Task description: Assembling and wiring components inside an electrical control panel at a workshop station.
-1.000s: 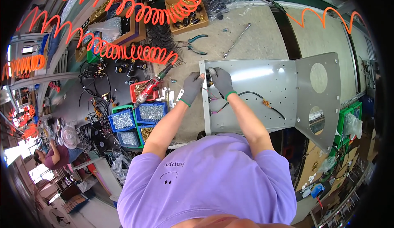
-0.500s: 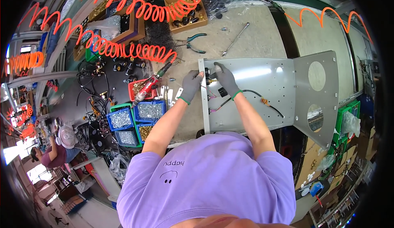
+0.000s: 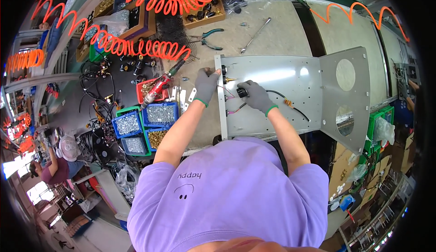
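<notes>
**Two gloved hands at the edge of a grey metal panel**

Head view: a grey sheet-metal panel (image 3: pixel 281 93) lies flat on the bench (image 3: pixel 281 29), with a hinged flap bearing two round holes at its far right side. The left hand (image 3: pixel 206 85), in a grey glove, grips the panel's left edge near its upper corner, fingers curled over the flange. The right hand (image 3: pixel 256 96), also gloved, is clenched around a small black knob-like part (image 3: pixel 241 91) just inside that same left edge (what exactly the part is cannot be told). Thin pink and black wires (image 3: pixel 234 109) run from the left edge beneath the right hand, and a black cable (image 3: pixel 290 104) trails across the panel toward its middle.

Left of the panel sit blue bins of screws (image 3: pixel 143 122) and a red-handled power screwdriver (image 3: pixel 156 88). Above the panel lie green-handled pliers (image 3: pixel 209 38) and a wrench (image 3: pixel 255 35). An orange coiled air hose (image 3: pixel 141 47) stretches across the bench beyond the panel's upper left corner.
</notes>
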